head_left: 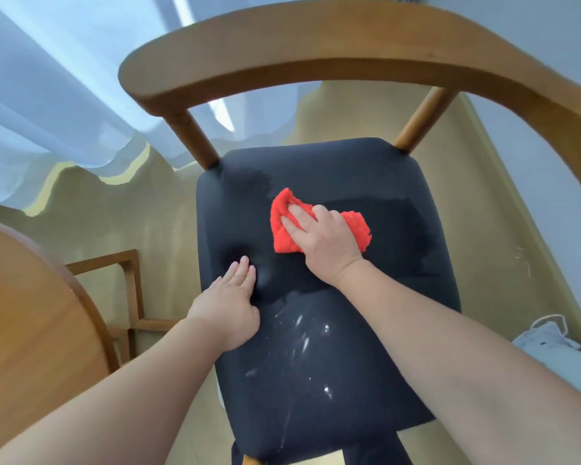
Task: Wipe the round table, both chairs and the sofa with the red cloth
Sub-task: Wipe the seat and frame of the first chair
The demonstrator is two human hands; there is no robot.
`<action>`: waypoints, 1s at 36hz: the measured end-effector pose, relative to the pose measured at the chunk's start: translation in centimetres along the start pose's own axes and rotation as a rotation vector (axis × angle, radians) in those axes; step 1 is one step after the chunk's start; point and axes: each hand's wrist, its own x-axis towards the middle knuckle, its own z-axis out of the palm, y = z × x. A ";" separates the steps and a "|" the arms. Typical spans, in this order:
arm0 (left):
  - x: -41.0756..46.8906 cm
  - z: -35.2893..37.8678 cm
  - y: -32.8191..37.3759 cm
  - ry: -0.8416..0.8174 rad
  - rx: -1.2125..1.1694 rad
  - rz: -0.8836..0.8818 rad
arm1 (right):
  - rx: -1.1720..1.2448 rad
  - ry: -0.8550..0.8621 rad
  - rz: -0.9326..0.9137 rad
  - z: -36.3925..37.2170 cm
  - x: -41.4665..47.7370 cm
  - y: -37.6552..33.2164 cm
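The chair (pixel 316 45) fills most of your view, its curved wooden back at the far side and its dark seat (pixel 332 380) running toward you. The table (pixel 24 313) edges in at near left, and a pale curtain (pixel 47 95) hangs at far left. Your right hand (pixel 326 243) lies flat on the cloth (pixel 358 226), fingers straight, pressing it onto the far middle of the seat (no finger curls round it that you can see). Your left hand (pixel 230 303) rests palm down on the seat's left side, fingers straight and together, holding nothing, near the cloth but apart from it. White streaks (pixel 302 333) mark the near half of the seat, between your forearms.
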 end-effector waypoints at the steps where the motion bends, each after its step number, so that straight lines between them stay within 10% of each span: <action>1: -0.1 0.0 0.1 -0.005 0.005 -0.012 | -0.014 -0.003 0.027 -0.1 -0.4 1.1; 22: -0.4 -1.0 1.1 -0.074 -0.018 -0.056 | 0.010 -0.129 1.089 -2.1 -3.0 12.6; 36: 0.2 -0.4 0.2 -0.109 -0.021 -0.022 | 0.044 -0.041 0.643 -0.5 4.2 3.6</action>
